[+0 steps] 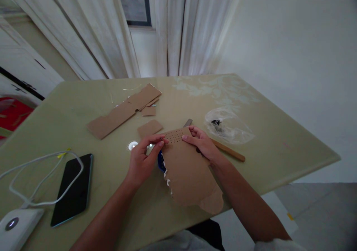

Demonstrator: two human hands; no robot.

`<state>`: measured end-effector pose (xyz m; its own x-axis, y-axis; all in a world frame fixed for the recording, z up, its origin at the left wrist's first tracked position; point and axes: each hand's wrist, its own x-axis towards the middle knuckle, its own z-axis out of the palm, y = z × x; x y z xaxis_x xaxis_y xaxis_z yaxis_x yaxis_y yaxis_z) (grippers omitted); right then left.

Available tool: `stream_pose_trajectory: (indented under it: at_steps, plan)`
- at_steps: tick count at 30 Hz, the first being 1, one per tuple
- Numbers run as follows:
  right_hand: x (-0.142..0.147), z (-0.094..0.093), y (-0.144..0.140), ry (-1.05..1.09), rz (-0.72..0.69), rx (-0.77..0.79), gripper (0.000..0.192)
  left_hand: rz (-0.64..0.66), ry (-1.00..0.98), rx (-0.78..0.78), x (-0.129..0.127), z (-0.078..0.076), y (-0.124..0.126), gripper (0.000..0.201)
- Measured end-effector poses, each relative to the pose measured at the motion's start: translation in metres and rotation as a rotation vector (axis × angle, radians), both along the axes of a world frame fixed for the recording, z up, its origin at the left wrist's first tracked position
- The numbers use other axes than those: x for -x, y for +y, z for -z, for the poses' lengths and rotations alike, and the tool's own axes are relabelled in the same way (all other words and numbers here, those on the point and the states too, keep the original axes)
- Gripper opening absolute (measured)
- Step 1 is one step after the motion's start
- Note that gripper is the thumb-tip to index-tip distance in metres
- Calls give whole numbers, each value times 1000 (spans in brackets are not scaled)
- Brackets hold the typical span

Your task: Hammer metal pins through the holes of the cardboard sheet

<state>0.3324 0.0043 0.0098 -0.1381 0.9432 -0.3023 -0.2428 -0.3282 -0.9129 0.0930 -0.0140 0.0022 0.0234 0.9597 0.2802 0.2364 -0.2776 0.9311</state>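
Pale green table (264, 139) under white curtains (178, 28), bearing phone (73, 189) and cardboard scraps (122, 111); my left grip (143, 160) and right grip (202, 143), forearms converging, each pinch the perforated cardboard piece (186, 169) at its top edge.

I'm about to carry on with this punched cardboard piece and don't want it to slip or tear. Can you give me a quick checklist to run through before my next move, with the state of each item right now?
1. Both hands on the cardboard piece: ok. The left hand pinches its left top edge, the right hand its right top edge.
2. Dotted hole grid unobstructed: ok, it shows between the fingertips.
3. Piece supported: not ok, its lower end overhangs the table edge.
4. Wooden-handled tool within reach: ok, beside the right hand.
5. Phone and white cable apart from the work: ok.
6. Blue object under the piece: cannot tell what it is.
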Motion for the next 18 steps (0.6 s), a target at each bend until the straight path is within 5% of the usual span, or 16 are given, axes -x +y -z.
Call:
stream_pose_trajectory:
  at_steps: [18]
  plan:
    - [1, -1, 0, 1, -12, -20, 55, -4, 17, -24, -1, 0, 0, 23]
